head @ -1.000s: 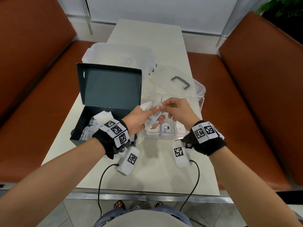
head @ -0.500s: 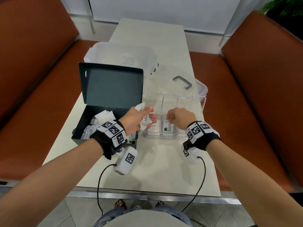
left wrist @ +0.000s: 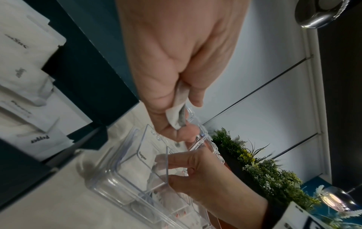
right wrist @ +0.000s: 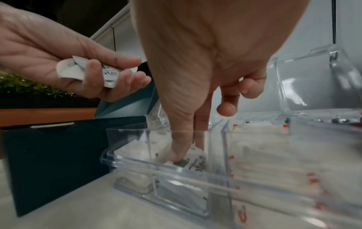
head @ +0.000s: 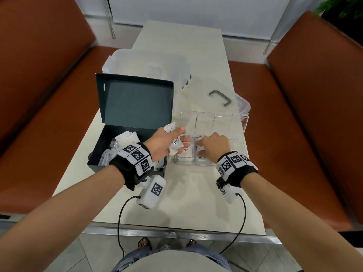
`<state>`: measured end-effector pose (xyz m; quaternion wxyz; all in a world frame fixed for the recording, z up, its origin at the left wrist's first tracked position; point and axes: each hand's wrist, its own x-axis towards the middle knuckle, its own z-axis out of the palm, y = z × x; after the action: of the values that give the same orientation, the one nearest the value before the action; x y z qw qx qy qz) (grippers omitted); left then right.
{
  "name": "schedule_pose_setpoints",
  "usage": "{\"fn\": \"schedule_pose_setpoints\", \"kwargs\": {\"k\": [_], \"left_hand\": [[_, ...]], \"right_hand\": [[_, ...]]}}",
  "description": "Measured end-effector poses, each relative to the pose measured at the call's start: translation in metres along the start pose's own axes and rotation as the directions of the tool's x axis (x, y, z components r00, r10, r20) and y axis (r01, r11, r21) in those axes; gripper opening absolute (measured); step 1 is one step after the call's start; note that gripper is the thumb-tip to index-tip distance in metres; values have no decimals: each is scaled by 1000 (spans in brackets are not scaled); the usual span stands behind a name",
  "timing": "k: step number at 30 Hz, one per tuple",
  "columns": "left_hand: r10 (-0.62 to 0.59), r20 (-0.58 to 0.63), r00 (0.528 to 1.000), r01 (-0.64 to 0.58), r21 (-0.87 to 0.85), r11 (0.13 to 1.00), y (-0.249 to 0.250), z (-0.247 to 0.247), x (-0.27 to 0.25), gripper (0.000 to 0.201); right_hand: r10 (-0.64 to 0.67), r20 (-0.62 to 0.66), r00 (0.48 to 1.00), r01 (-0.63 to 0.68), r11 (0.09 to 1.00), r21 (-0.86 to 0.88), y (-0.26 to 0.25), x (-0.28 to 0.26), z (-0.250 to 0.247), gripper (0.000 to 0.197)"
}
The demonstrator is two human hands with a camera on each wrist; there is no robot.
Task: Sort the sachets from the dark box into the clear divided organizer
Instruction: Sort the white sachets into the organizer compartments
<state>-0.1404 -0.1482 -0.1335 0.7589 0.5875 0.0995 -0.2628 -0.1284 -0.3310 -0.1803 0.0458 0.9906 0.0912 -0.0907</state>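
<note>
The dark box (head: 99, 146) stands open at the left, with several white sachets (head: 125, 138) inside. Right of it sits the clear divided organizer (head: 238, 142). My left hand (head: 181, 135) grips a bunch of white Stevia sachets (head: 175, 143) above the organizer's near-left corner. My right hand (head: 198, 147) reaches down into the second near compartment. In the right wrist view its thumb and index fingertips (right wrist: 176, 156) pinch a green-marked sachet (right wrist: 194, 162) at the bottom. A Sugar sachet (left wrist: 137, 164) lies in the near-left compartment, and red-marked sachets (right wrist: 264, 155) in one to the right.
A translucent bin (head: 147, 63) stands behind the dark box. A clear lid with a grey handle (head: 220, 98) lies behind the organizer. Orange benches (head: 294, 114) flank the narrow table, whose front edge (head: 176, 232) is near my body. Cables hang from both wrist cameras.
My right hand took a Stevia sachet from the bunch in my left hand and carried it down into the second near compartment. The left hand stayed almost still.
</note>
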Motion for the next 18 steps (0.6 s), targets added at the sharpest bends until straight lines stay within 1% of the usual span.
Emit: {"fn": "schedule_pose_setpoints", "kwargs": {"k": [3, 5, 10, 15, 18], "left_hand": [[-4, 8, 1000, 4, 2, 1000, 0, 1, 0, 18], [-3, 12, 1000, 3, -2, 1000, -1, 1, -1, 18], [-5, 10, 1000, 5, -10, 1000, -1, 2, -3, 18], [-3, -8, 1000, 3, -11, 1000, -2, 1, -5, 18], [1, -15, 1000, -1, 0, 1000, -1, 0, -7, 21]], "right_hand": [[20, 48, 999, -21, 999, 39, 1, 1, 2, 37], [35, 65, 997, -38, 998, 47, 1, 2, 1, 35], [59, 109, 992, -58, 998, -17, -4, 3, -4, 27], [80, 152, 985, -75, 996, -39, -8, 4, -8, 30], [71, 171, 983, -74, 997, 11, -2, 3, -11, 37]]}}
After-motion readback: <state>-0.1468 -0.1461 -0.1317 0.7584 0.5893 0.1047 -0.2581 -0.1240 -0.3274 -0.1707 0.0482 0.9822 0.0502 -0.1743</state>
